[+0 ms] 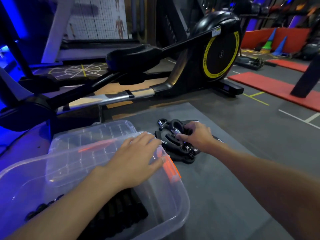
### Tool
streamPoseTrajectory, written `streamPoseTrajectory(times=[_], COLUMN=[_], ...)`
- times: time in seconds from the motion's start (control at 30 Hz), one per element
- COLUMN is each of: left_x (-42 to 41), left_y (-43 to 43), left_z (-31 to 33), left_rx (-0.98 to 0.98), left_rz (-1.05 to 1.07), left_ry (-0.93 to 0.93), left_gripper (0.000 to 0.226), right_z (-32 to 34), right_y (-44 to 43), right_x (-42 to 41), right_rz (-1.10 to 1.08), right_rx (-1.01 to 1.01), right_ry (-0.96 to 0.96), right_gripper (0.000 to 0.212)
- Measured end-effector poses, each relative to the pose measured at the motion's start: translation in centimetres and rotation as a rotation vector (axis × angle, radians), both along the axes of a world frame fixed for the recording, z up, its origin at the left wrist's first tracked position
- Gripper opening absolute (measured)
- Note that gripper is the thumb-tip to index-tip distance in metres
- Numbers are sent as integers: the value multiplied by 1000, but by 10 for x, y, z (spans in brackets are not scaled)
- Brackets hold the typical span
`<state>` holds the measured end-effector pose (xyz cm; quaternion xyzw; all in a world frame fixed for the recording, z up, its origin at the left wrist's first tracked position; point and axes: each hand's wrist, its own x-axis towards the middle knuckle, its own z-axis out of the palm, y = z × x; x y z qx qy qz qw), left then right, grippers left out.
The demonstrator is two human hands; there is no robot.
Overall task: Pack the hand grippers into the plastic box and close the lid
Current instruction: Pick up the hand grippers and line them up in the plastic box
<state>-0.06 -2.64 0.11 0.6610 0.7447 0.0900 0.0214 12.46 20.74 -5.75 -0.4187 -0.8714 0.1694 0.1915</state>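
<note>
A clear plastic box [180, 201] sits on the grey mat at lower left, with black foam-handled items [121, 213] inside. Its clear lid [97, 135], with an orange latch [170, 168], lies tilted across the box's far side. My left hand [136, 158] rests flat on the lid's right end, fingers straight. To the right a pile of black hand grippers [174, 141] with metal springs lies on the mat. My right hand [197, 135] reaches into the pile, its fingers curled around one gripper.
A black elliptical trainer [220, 54] with a yellow-ringed flywheel stands just beyond the grey mat [225, 170]. Its chrome rail [121, 97] runs along the mat's far edge. Red floor mats [270, 87] lie at the right.
</note>
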Motion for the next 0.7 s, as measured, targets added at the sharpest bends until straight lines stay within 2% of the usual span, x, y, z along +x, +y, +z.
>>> streamPoseTrajectory(times=[0.2, 0.33, 0.47, 0.53, 0.7], left_x=[-21, -40, -56, -63, -74], left_y=[-24, -47, -69, -76, -88], left_z=[41, 51, 50, 52, 56], left_rx=[192, 292, 337, 362, 441], left_rz=[-10, 16, -13, -23, -59], left_ry=[-10, -61, -103, -115, -86], left_gripper=[55, 54, 55, 54, 36], right_z=[72, 107, 114, 111, 111], right_y=[-48, -98, -139, -151, -170], right_x=[-9, -9, -17, -21, -34], right_rz=[185, 314, 391, 397, 457], right_rx=[-92, -118, -255, -302, -466], right_ry=[123, 137, 209, 215, 233], right_gripper=[41, 40, 32, 36, 25])
